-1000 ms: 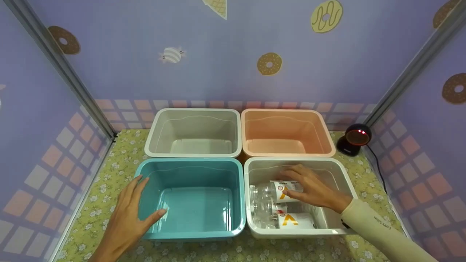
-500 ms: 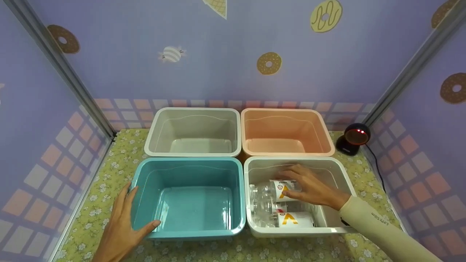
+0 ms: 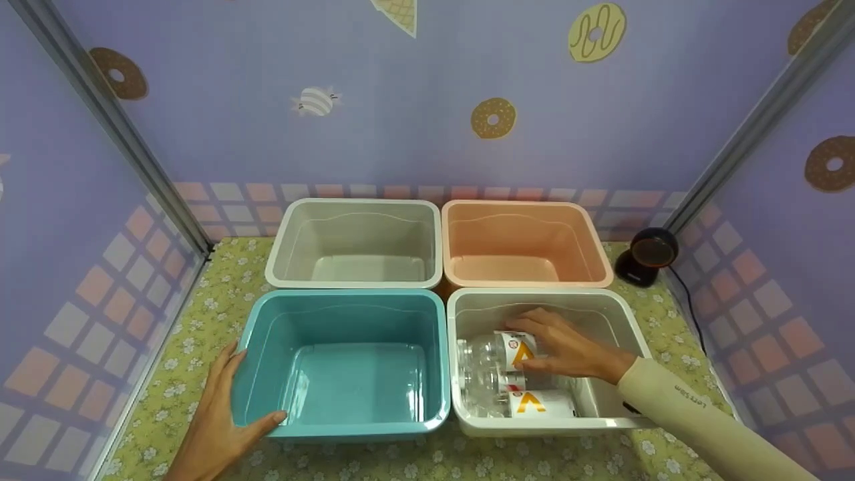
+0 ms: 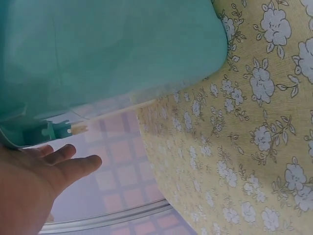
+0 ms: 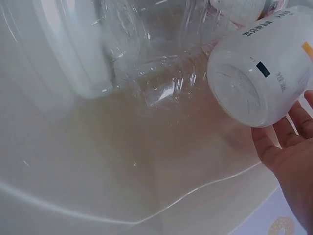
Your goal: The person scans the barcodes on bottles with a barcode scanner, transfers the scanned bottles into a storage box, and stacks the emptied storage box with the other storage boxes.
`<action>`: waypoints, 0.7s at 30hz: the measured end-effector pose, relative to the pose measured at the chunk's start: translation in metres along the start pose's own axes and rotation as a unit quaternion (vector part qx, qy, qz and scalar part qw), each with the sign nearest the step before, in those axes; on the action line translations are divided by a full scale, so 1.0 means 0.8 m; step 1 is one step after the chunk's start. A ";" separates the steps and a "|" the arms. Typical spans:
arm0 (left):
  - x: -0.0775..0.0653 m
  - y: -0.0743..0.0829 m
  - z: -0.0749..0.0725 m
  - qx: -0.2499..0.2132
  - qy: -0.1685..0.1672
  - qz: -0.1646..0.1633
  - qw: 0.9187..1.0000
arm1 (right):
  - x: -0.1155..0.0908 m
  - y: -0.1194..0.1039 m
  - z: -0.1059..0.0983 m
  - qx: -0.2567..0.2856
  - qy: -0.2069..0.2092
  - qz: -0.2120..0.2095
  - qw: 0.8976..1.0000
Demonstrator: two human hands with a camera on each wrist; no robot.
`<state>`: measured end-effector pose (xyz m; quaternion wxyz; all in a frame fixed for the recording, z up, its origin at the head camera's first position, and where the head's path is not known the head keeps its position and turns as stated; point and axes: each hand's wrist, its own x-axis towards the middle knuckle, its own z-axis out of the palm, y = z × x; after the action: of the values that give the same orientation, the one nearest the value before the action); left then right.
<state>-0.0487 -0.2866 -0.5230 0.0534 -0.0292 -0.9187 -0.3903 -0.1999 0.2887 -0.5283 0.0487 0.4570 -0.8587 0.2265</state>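
In the head view my right hand (image 3: 568, 347) reaches into the white bin (image 3: 538, 292) at the front right. Its thumb lies on the near side of a clear plastic bottle (image 3: 516, 351) with a white label and orange mark, the fingers over its far side. The right wrist view shows the bottle's round base (image 5: 239, 95) tilted up, fingers (image 5: 266, 147) against its side. Several more bottles lie there, one with a like label (image 3: 542, 404). My left hand (image 3: 217, 414) is at the left side of the teal bin (image 3: 354, 429), fingers extended by the rim and thumb over the front left corner.
Behind these stand a grey bin (image 3: 354, 284) and a peach bin (image 3: 528, 284), rims close together. A black device with a round head (image 3: 653, 248) and a cable stands at the back right. Patterned walls (image 3: 401, 147) enclose the flower-print table cover (image 3: 374, 461).
My left hand has moved left and down, to the teal bin's outer side. The right hand has settled closer around the labelled bottle. Red lights on the black device have gone out.
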 end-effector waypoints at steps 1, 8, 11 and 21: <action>0.000 -0.001 0.000 -0.005 0.000 0.001 1.000 | 0.000 0.000 0.000 -0.001 -0.002 0.002 1.000; -0.002 -0.008 -0.003 -0.032 -0.015 -0.018 0.999 | 0.000 0.002 0.000 0.032 -0.033 0.041 0.998; -0.004 -0.008 -0.004 -0.032 -0.029 -0.037 0.998 | 0.000 0.003 0.001 0.058 -0.043 0.060 0.996; -0.007 -0.009 -0.007 -0.043 -0.064 -0.086 0.993 | -0.001 0.007 0.001 0.075 -0.045 0.064 0.994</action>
<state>-0.0432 -0.2957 -0.5247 -0.0405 0.0224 -0.9017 -0.4300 -0.2037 0.2918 -0.5311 -0.0388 0.4131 -0.8683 0.2718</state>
